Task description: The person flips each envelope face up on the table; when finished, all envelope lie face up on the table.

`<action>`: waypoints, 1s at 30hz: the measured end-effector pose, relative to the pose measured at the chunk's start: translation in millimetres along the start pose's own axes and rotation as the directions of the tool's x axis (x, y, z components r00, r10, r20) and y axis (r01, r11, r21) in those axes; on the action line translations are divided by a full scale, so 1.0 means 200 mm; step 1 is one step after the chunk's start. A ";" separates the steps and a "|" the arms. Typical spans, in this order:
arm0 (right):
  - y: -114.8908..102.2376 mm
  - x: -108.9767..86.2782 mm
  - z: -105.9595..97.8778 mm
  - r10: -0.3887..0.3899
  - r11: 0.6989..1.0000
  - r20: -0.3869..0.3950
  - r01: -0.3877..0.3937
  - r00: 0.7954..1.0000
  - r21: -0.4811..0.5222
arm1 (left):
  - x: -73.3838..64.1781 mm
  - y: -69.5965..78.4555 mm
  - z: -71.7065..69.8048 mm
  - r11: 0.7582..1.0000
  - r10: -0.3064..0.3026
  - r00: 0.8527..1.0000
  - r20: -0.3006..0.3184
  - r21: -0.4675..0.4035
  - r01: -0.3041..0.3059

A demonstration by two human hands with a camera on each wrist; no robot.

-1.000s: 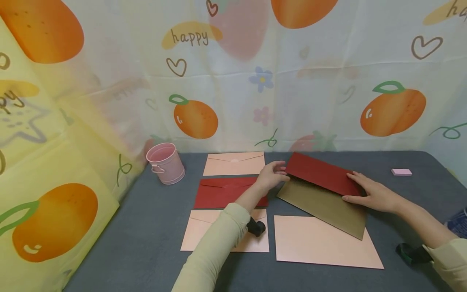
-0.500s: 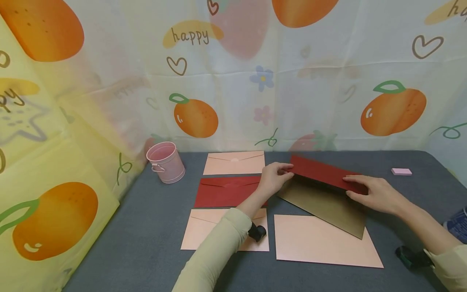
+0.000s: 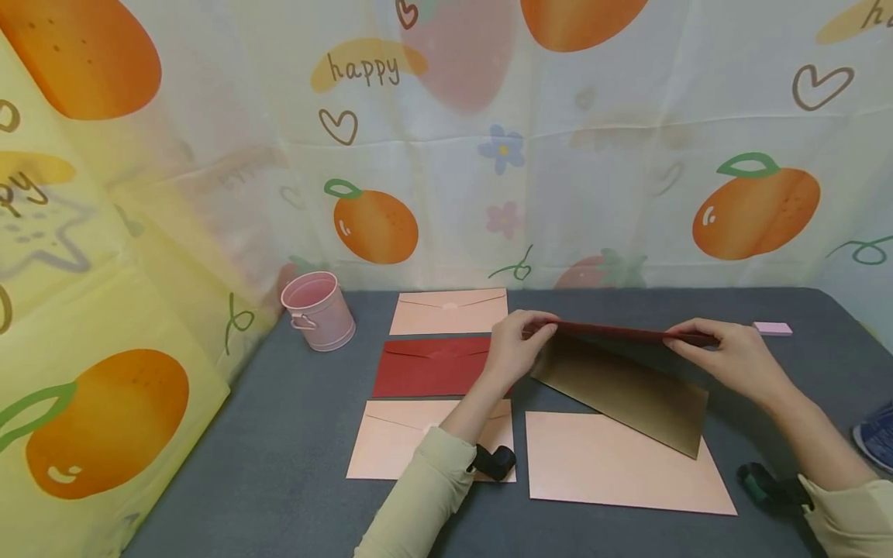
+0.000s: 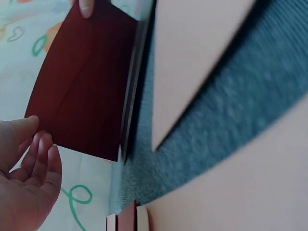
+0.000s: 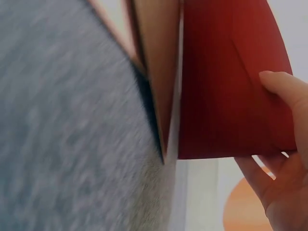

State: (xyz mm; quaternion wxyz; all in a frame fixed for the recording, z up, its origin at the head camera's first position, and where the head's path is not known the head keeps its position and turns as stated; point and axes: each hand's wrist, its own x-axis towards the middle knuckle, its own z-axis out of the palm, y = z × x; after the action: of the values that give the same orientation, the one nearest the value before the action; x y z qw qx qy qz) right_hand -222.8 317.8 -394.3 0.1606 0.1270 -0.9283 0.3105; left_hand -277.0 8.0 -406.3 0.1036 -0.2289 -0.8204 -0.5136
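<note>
Both hands hold a red envelope [image 3: 614, 332] up on edge, so the head view catches it as a thin strip. My left hand [image 3: 512, 349] pinches its left end between thumb and fingers; the right hand [image 3: 739, 360] pinches the opposite end. From the left wrist, the envelope's broad face [image 4: 86, 86] shows a faint flap crease. Below it, a gold-brown envelope [image 3: 621, 395] lies slantwise, overlapping a pale pink envelope [image 3: 621, 465]. Beside the left forearm lie a small pink envelope [image 3: 449, 311], another red envelope [image 3: 425, 370] and a larger pink one [image 3: 394, 438], flaps up.
A pink bucket [image 3: 319, 314] stands at the back left of the grey table [image 3: 279, 457]. At the back right, a small pink block [image 3: 772, 328] sits behind the right hand. A fruit-printed curtain [image 3: 586, 209] hangs along the table's far edge.
The red envelope has been tipped up from a slanted, face-up pose to nearly edge-on. My left hand has taken hold of its left end, and the right hand's grip has shifted to the right end.
</note>
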 end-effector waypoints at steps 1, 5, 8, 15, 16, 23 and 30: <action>-0.01 0.00 0.00 0.018 1.000 -0.011 -0.017 1.000 0.013 | 0.00 0.00 -0.01 1.000 -0.003 1.000 -0.012 -0.009 0.003; -0.02 0.01 -0.01 0.094 0.994 -0.035 -0.092 0.995 0.053 | -0.01 0.03 -0.02 1.000 -0.011 0.998 -0.059 -0.025 0.010; -0.03 0.01 -0.02 0.136 0.987 -0.039 -0.132 0.990 0.088 | -0.02 0.04 -0.03 0.999 -0.023 0.995 -0.093 -0.035 0.020; -0.02 0.00 -0.01 0.220 0.964 -0.040 -0.211 0.975 0.161 | -0.03 0.05 -0.04 0.993 -0.064 0.993 -0.103 -0.104 0.053; -0.02 0.00 -0.01 0.221 0.963 -0.038 -0.211 0.975 0.168 | -0.03 0.04 -0.04 0.992 -0.067 0.993 -0.099 -0.116 0.055; 0.01 -0.01 0.00 0.243 0.953 -0.009 -0.237 0.970 0.187 | -0.03 0.02 -0.03 0.979 -0.134 0.989 -0.063 -0.161 0.123; 0.07 -0.01 0.04 0.280 0.945 0.127 -0.296 0.952 0.136 | -0.04 -0.03 -0.03 0.969 -0.229 0.973 0.028 -0.094 0.230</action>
State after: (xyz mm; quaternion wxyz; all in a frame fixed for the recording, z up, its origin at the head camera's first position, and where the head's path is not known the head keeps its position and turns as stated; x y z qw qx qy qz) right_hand -226.2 323.6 -408.2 0.0539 0.0179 -0.9173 0.3942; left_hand -272.8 -2.2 -411.2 0.0255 -0.1415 -0.8164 -0.5593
